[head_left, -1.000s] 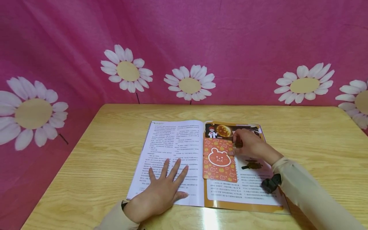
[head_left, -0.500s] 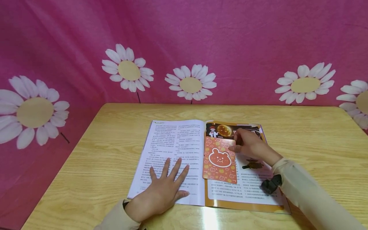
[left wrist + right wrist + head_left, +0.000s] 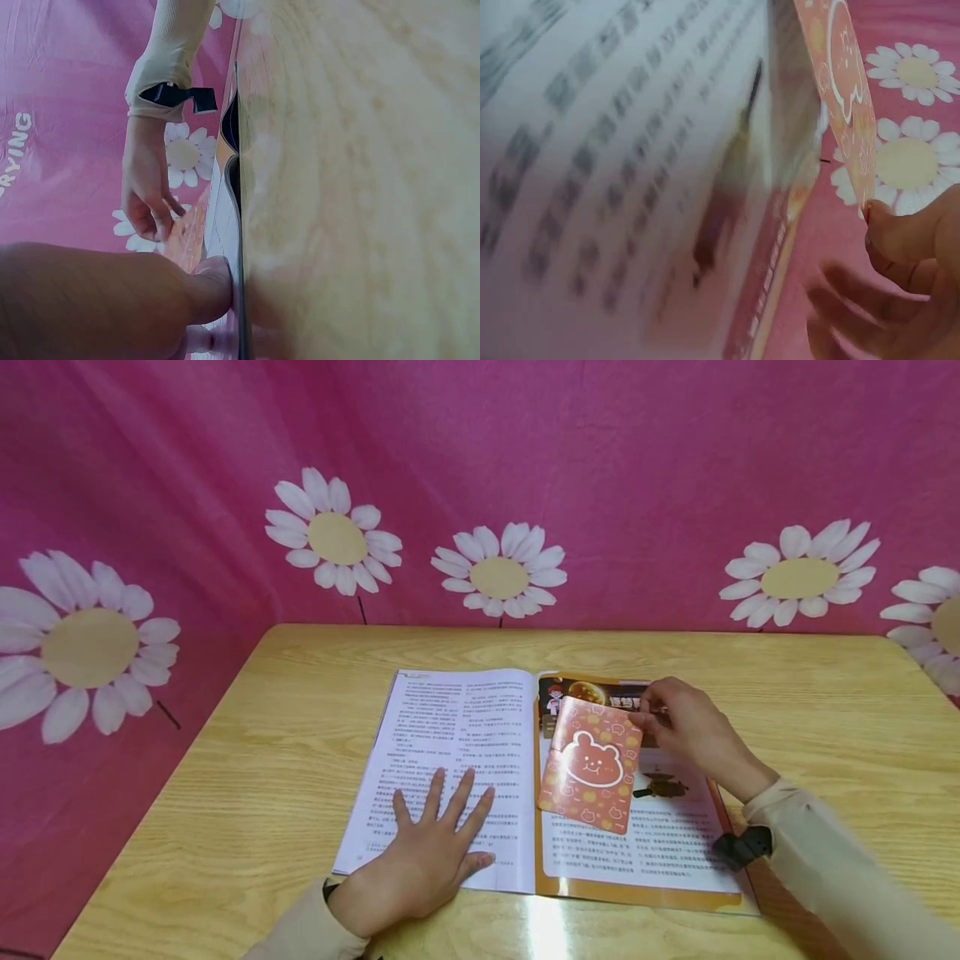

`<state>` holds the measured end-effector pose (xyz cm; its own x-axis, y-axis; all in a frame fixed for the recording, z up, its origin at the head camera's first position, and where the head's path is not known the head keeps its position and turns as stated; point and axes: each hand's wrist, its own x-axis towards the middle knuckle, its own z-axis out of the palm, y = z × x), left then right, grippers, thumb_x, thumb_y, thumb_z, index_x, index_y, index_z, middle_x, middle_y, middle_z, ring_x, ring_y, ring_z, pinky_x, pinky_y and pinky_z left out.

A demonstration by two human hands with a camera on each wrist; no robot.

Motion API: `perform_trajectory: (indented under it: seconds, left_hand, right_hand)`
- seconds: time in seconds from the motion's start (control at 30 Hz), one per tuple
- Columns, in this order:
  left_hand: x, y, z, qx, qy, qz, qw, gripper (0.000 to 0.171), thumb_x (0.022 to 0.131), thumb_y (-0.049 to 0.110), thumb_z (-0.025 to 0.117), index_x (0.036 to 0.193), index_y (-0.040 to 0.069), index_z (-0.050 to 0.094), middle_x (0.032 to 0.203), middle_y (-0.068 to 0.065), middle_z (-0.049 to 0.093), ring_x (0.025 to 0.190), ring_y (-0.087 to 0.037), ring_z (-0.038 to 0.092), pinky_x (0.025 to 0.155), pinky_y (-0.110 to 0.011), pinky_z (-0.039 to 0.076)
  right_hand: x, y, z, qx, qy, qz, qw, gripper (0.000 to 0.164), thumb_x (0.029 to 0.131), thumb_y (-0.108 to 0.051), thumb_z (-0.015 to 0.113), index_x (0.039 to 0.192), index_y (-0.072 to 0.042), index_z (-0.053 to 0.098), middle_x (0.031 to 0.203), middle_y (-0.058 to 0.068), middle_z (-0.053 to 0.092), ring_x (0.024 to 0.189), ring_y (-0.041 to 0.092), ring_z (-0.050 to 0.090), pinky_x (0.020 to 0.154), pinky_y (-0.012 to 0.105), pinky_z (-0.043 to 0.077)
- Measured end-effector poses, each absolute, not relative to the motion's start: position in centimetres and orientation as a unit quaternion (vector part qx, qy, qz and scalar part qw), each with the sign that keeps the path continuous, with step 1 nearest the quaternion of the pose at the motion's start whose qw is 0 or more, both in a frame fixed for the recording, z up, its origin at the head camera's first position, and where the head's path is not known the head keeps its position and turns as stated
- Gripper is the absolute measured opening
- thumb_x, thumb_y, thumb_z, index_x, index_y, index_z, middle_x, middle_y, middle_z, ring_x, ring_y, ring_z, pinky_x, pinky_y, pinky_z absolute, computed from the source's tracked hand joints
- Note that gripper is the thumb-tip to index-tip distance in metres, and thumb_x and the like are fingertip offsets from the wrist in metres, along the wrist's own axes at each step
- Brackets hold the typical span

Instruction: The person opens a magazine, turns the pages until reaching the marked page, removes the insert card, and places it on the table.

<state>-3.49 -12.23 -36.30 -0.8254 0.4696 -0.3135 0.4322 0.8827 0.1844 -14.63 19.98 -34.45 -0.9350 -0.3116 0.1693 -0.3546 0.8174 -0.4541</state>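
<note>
An open magazine [image 3: 502, 860] lies on the wooden table, text on its left page, pictures and text on its right. My left hand [image 3: 420, 864] rests on the lower part of the left page with fingers straight and spread; its thumb [image 3: 210, 289] presses the page edge in the left wrist view. My right hand [image 3: 697, 731] pinches the upper right corner of a thin orange card with a bear face [image 3: 592, 766]. The card is tilted and raised off the right page. In the right wrist view, thumb and forefinger [image 3: 900, 229] grip the corner of the card [image 3: 847, 82].
The wooden table [image 3: 225, 793] extends on all sides of the magazine. A pink cloth with white daisies [image 3: 600, 485] hangs behind its far edge. Dark wrist straps [image 3: 742, 847] sit over the sleeves.
The right hand has moved right and slightly away, lifting the card off the right page and turning it clockwise. The left hand has stayed in place on the left page.
</note>
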Motion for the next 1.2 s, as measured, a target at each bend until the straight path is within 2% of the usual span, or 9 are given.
perform_trajectory:
  seconds: [0.1, 0.2, 0.33, 0.43, 0.6, 0.73, 0.83, 1.07, 1.2]
  left_hand:
    - [-3.5, -12.2, -36.3, 0.237, 0.954, 0.054, 0.176, 0.065, 0.101, 0.048, 0.036, 0.156, 0.019, 0.019, 0.161, -0.013, 0.008, 0.144, -0.047, 0.003, 0.094, -0.082, 0.010]
    - [-3.5, -12.3, -36.3, 0.237, 0.954, 0.054, 0.174, 0.064, 0.101, 0.048, 0.036, 0.155, 0.018, 0.020, 0.161, -0.014, 0.008, 0.144, -0.047, 0.004, 0.094, -0.081, 0.010]
    - [-3.5, -12.2, -36.2, 0.238, 0.954, 0.051, 0.173, 0.064, 0.101, 0.048, 0.036, 0.155, 0.018, 0.020, 0.161, -0.014, 0.009, 0.144, -0.047, 0.005, 0.095, -0.081, 0.011]
    - [-3.5, -12.2, -36.1, 0.239, 0.954, 0.055, 0.174, 0.064, 0.101, 0.047, 0.036, 0.155, 0.018, 0.021, 0.161, -0.014, 0.009, 0.143, -0.047, 0.005, 0.095, -0.081, 0.011]
    - [-3.5, -12.3, -36.1, 0.242, 0.953, 0.064, 0.169, 0.063, 0.101, 0.046, 0.036, 0.155, 0.016, 0.022, 0.161, -0.014, 0.010, 0.143, -0.048, 0.006, 0.094, -0.081, 0.011]
    - [-3.5, -12.3, -36.2, 0.242, 0.953, 0.061, 0.171, 0.063, 0.101, 0.047, 0.036, 0.155, 0.017, 0.021, 0.161, -0.014, 0.010, 0.143, -0.047, 0.006, 0.095, -0.081, 0.011]
    - [-3.5, -12.3, -36.2, 0.241, 0.953, 0.058, 0.172, 0.063, 0.101, 0.047, 0.036, 0.155, 0.017, 0.021, 0.161, -0.013, 0.009, 0.143, -0.047, 0.006, 0.095, -0.081, 0.011]
    - [-3.5, -12.3, -36.1, 0.241, 0.953, 0.061, 0.176, 0.063, 0.101, 0.047, 0.035, 0.155, 0.017, 0.021, 0.161, -0.013, 0.009, 0.143, -0.047, 0.005, 0.095, -0.081, 0.010]
    - [-3.5, -12.3, -36.0, 0.240, 0.952, 0.065, 0.179, 0.063, 0.101, 0.046, 0.036, 0.155, 0.017, 0.021, 0.161, -0.014, 0.009, 0.143, -0.047, 0.005, 0.095, -0.081, 0.010]
  right_hand:
    - [-14.2, 21.0, -33.9, 0.149, -0.952, 0.269, 0.002, 0.013, 0.091, -0.010, 0.066, 0.085, -0.003, 0.056, 0.077, 0.008, 0.059, 0.069, 0.021, 0.052, 0.056, 0.033, 0.041]
    - [-13.8, 22.3, -33.5, 0.127, -0.948, 0.291, -0.028, 0.015, 0.094, -0.016, 0.062, 0.089, -0.004, 0.056, 0.079, 0.006, 0.063, 0.072, 0.019, 0.056, 0.055, 0.029, 0.044]
    - [-13.5, 24.3, -33.4, 0.108, -0.947, 0.299, -0.035, 0.018, 0.095, -0.021, 0.061, 0.092, -0.004, 0.058, 0.086, 0.009, 0.067, 0.082, 0.022, 0.061, 0.061, 0.029, 0.046]
    - [-13.2, 25.9, -33.4, 0.093, -0.948, 0.302, -0.042, 0.022, 0.096, -0.024, 0.059, 0.094, -0.003, 0.058, 0.088, 0.010, 0.067, 0.081, 0.020, 0.060, 0.061, 0.030, 0.046]
    - [-12.7, 28.5, -33.3, 0.075, -0.932, 0.349, -0.063, 0.026, 0.099, -0.022, 0.055, 0.099, 0.004, 0.055, 0.088, 0.011, 0.067, 0.073, 0.009, 0.062, 0.061, 0.029, 0.053]
    - [-12.5, 30.7, -33.5, 0.059, -0.920, 0.383, -0.064, 0.026, 0.100, -0.019, 0.053, 0.102, 0.007, 0.053, 0.085, 0.007, 0.068, 0.071, 0.006, 0.064, 0.061, 0.029, 0.054]
    - [-13.0, 33.3, -34.9, 0.040, -0.905, 0.417, -0.077, 0.027, 0.100, -0.022, 0.054, 0.105, 0.005, 0.051, 0.081, 0.007, 0.070, 0.070, 0.012, 0.067, 0.061, 0.030, 0.055]
    - [-13.9, 39.9, -39.6, -0.004, -0.899, 0.435, -0.053, 0.042, 0.094, -0.043, 0.059, 0.103, -0.002, 0.052, 0.076, 0.010, 0.071, 0.064, 0.022, 0.067, 0.058, 0.033, 0.056]
    - [-13.0, 40.6, -39.0, -0.008, -0.912, 0.407, -0.045, 0.037, 0.097, -0.032, 0.057, 0.099, 0.005, 0.055, 0.072, 0.005, 0.068, 0.059, 0.016, 0.062, 0.053, 0.032, 0.054]
